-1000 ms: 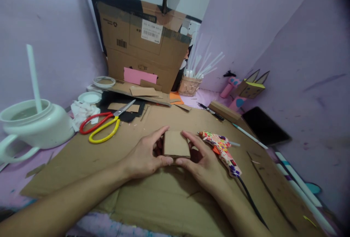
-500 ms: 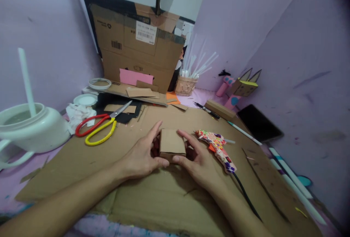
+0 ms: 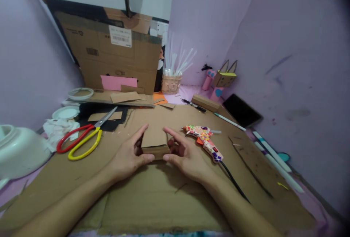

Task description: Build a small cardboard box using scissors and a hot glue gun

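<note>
A small cardboard box is held low over the cardboard sheet, its flat top facing up. My left hand grips its left side, thumb on the front face and fingers along the side. On the opposite side my right hand holds it the same way, with the thumb near the front right corner. Some fingertips are hidden behind the box. Just right of my right hand lies a flower-patterned hot glue gun with a clear glue stick in its back. Scissors with red and yellow handles lie left of my hands.
At the left stands a pale pot beside crumpled tissue. A big cardboard panel leans at the back, near a basket of glue sticks. A phone, pens and a cardboard animal figure are on the right.
The view has swung to the right, so everything sits further left in the picture. Both hands keep their hold on the box, whose front face shows a little more.
</note>
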`<state>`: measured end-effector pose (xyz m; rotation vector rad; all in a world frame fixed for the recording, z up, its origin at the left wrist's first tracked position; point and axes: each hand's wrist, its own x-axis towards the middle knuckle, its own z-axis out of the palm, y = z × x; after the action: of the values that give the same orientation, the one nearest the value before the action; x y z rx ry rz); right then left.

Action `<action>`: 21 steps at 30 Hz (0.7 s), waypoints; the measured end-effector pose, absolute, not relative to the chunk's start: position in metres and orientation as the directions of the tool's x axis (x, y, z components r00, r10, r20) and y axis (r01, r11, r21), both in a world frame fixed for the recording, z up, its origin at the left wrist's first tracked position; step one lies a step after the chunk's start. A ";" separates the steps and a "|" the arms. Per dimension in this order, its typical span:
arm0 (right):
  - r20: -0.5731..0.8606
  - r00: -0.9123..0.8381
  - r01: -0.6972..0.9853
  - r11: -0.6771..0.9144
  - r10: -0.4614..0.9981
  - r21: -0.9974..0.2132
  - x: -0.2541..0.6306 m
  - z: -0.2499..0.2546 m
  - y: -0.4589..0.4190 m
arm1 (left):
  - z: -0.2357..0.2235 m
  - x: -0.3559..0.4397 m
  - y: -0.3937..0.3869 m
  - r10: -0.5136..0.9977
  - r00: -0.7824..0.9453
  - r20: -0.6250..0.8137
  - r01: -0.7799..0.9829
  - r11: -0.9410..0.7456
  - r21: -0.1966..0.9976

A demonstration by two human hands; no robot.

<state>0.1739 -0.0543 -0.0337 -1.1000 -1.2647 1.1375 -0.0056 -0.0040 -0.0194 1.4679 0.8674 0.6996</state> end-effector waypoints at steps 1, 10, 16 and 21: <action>0.120 -0.025 -0.023 0.119 0.993 -0.993 0.175 -0.034 -0.054 | -0.020 -0.006 -0.004 0.845 0.530 -0.063 0.142 -0.016 0.990; 0.218 0.005 0.164 0.214 0.976 -0.963 0.179 -0.037 -0.052 | -0.023 -0.009 -0.005 0.872 0.489 -0.014 0.295 -0.150 0.944; 0.276 -0.003 0.223 0.270 0.961 -0.937 0.179 -0.037 -0.052 | -0.024 -0.007 -0.005 0.855 0.512 -0.089 0.294 -0.076 0.953; 0.341 0.006 0.284 0.326 0.940 -0.902 0.179 -0.026 -0.055 | -0.019 -0.012 -0.004 0.870 0.488 -0.067 0.346 -0.122 0.930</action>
<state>0.1790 -0.0554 -0.0260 -1.1675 -1.5110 0.7622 -0.0116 -0.0044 -0.0188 1.6967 1.0466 0.6314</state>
